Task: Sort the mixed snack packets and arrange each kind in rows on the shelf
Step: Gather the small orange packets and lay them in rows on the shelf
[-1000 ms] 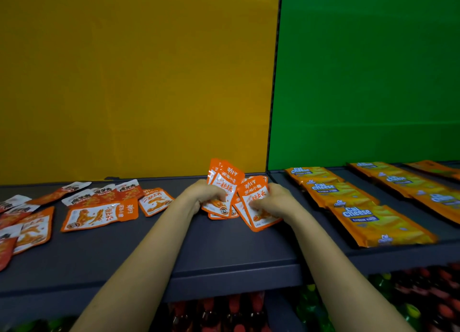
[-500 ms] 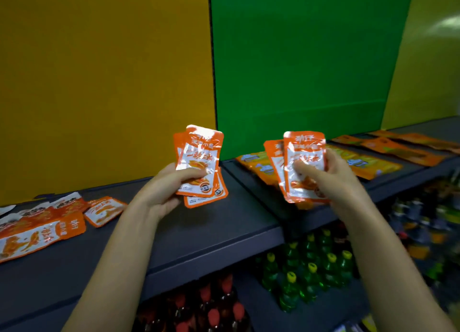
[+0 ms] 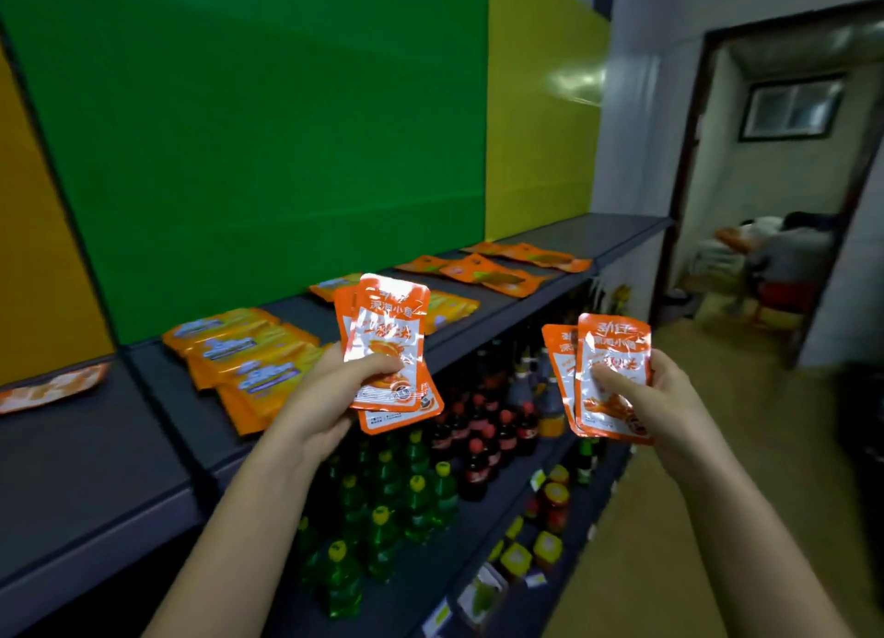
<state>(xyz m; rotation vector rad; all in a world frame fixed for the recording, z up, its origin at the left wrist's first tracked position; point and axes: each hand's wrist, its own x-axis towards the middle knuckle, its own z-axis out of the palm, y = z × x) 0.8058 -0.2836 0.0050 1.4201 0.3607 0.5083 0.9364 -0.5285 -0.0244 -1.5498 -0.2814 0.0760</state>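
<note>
My left hand [image 3: 330,393] grips a small fan of orange-and-white snack packets [image 3: 390,345], held upright in front of the dark shelf [image 3: 143,446]. My right hand [image 3: 655,398] holds two more of the same orange packets [image 3: 612,374] out over the aisle, clear of the shelf. On the shelf lie yellow Cal Cheese packets [image 3: 248,355] in rows, and flat orange packets [image 3: 497,273] farther right. One orange packet [image 3: 52,388] lies at the far left.
Below the shelf stand green bottles [image 3: 382,508], dark red-capped bottles [image 3: 483,427] and small jars [image 3: 550,503]. Green and yellow panels back the shelf. An open doorway [image 3: 775,206] lies to the right, with a person seated inside.
Both hands lifted the orange packets off the shelf, split them into two bunches and carried them rightward. The view swung right along the shelf toward the doorway.
</note>
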